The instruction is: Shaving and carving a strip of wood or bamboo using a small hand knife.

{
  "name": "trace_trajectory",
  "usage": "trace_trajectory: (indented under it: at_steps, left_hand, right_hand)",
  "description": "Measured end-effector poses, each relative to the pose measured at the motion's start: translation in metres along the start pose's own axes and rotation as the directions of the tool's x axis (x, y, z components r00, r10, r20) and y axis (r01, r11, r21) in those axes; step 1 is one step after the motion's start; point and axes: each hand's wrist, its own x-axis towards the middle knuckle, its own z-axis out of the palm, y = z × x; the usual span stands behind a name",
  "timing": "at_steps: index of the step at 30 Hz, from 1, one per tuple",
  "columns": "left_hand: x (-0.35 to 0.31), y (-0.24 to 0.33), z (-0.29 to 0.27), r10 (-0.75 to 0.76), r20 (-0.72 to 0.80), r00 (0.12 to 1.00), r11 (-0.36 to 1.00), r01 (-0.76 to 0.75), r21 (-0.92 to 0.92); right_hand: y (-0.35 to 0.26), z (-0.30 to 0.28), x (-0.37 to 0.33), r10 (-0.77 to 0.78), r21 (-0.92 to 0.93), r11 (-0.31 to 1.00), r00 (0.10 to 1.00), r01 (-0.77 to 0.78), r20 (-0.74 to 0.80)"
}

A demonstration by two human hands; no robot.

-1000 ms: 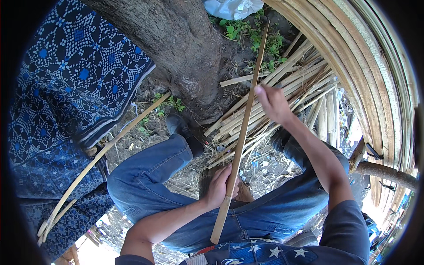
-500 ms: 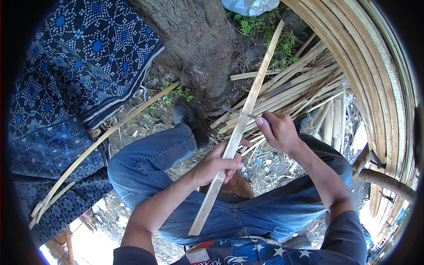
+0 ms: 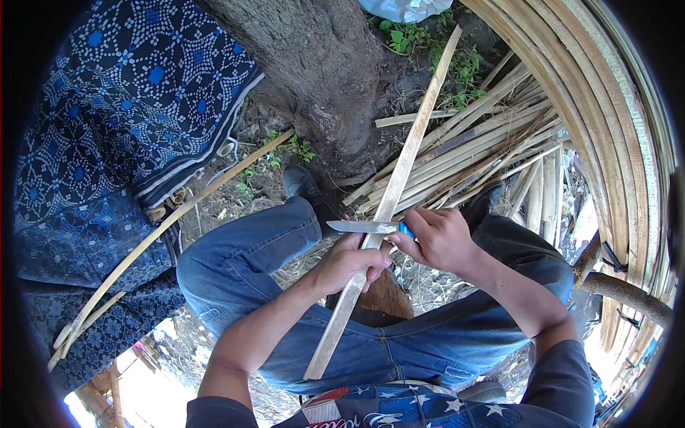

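A long, flat wooden strip slants across my lap, its narrow far end reaching over the ground beyond my knees. My left hand wraps round it below the middle. In my right hand is a knife with a blue handle, mostly covered by the fingers. The blade lies across the strip just beyond my left hand and points left. Below the left hand, a wooden block shows between my legs.
A tree trunk rises ahead. Several cut strips lie in a pile beyond my right knee. Long bent strips stand bundled at the right. Blue patterned cloth hangs at the left beside a thin curved stick.
My right hand has drawn the knife down along the strip toward my left hand, and the blade now lies nearly level. My left hand and the strip have hardly moved.
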Motion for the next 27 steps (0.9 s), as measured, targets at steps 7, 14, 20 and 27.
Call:
trace_trajectory:
  at_steps: [7,14,20,27]
  left_hand:
    - [0.003,-0.009,-0.009,-0.054,-0.039,0.998,0.998,0.055,0.044]
    - [0.002,-0.007,-0.007,-0.068,-0.08,0.994,0.997,0.072,0.039]
    - [0.0,-0.001,0.002,-0.061,0.04,0.997,0.996,0.058,0.073]
    - [-0.002,0.003,-0.004,-0.03,-0.004,1.0,0.999,0.031,0.029]
  right_hand:
    - [0.008,0.01,-0.003,0.019,-0.007,1.0,0.994,-0.019,0.104]
    - [0.016,0.024,-0.002,-0.032,-0.134,0.99,1.0,0.031,-0.001]
    - [0.091,0.029,0.003,0.221,-0.322,0.921,0.975,-0.22,-0.033]
    - [0.063,0.023,0.011,0.345,-0.058,0.937,0.938,-0.344,0.006]
